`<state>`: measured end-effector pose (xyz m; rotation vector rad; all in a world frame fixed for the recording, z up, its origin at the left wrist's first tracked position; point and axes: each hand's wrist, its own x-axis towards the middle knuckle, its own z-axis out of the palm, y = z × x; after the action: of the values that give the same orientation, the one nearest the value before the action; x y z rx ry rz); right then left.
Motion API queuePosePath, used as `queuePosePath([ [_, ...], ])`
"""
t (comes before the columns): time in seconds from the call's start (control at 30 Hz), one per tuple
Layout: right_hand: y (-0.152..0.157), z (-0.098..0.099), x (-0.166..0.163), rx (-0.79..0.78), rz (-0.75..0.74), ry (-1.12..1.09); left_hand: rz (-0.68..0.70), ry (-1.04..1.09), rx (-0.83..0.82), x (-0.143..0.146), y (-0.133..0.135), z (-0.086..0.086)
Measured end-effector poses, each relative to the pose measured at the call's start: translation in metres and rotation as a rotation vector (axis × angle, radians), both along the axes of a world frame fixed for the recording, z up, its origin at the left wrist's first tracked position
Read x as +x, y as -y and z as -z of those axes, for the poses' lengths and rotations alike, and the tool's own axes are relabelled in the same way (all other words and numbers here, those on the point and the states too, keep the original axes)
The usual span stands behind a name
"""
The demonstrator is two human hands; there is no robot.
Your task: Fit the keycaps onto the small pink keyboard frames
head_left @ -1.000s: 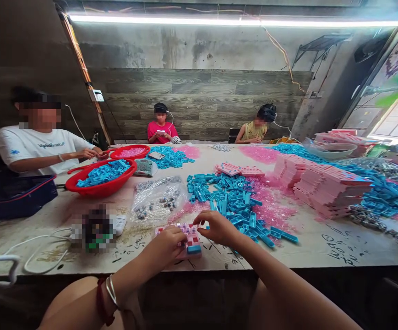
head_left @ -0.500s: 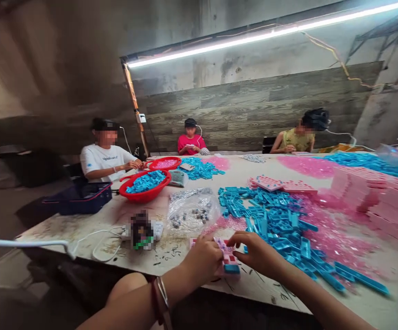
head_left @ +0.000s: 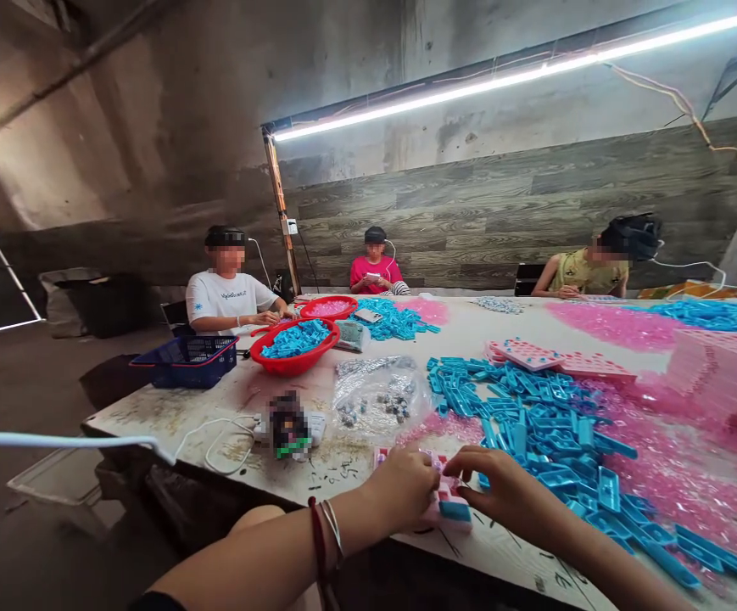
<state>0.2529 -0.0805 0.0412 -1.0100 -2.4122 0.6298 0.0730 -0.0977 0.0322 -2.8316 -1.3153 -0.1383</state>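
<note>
A pink plastic tray with rows of square recesses (head_left: 432,515) lies at the table's near edge, partly covered by my hands. My left hand (head_left: 406,488) is over its left side, fingers curled and pressed together; whatever they pinch is hidden. From the right, my right hand (head_left: 499,479) reaches to the tray, its thumb and forefinger bent but apart at the tray's edge. A blue plastic piece (head_left: 455,511) sits at the tray's near right corner. Beyond my right hand spreads a heap of blue plastic pieces (head_left: 533,424).
Behind the tray lies a clear bag of small metallic parts (head_left: 377,399). Red baskets (head_left: 295,361), a blue crate (head_left: 187,361) and a cabled device (head_left: 288,428) stand left. Pink clear pieces (head_left: 673,467) and stacked pink trays (head_left: 717,373) fill the right. Three people sit across.
The view has swung left, so the table and people appear farther right. Both hands stay at the pink tray, with only small finger shifts.
</note>
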Motion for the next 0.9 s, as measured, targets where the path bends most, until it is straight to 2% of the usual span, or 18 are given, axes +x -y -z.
queuePosePath([
  [0.33, 0.005, -0.007, 0.01, -0.011, 0.023, 0.044, -0.02, 0.006, 0.065, -0.002, 0.001, 0.015],
  [0.57, 0.006, -0.001, 0.016, 0.032, 0.056, 0.021, -0.046, -0.01, 0.103, 0.006, 0.005, 0.007],
  [0.73, 0.009, 0.001, 0.022, 0.059, 0.049, 0.011, -0.052, -0.01, 0.109, 0.008, 0.007, 0.008],
  [0.9, 0.011, -0.002, 0.022, 0.075, 0.048, -0.002, -0.126, 0.004, 0.019, 0.009, 0.007, 0.006],
])
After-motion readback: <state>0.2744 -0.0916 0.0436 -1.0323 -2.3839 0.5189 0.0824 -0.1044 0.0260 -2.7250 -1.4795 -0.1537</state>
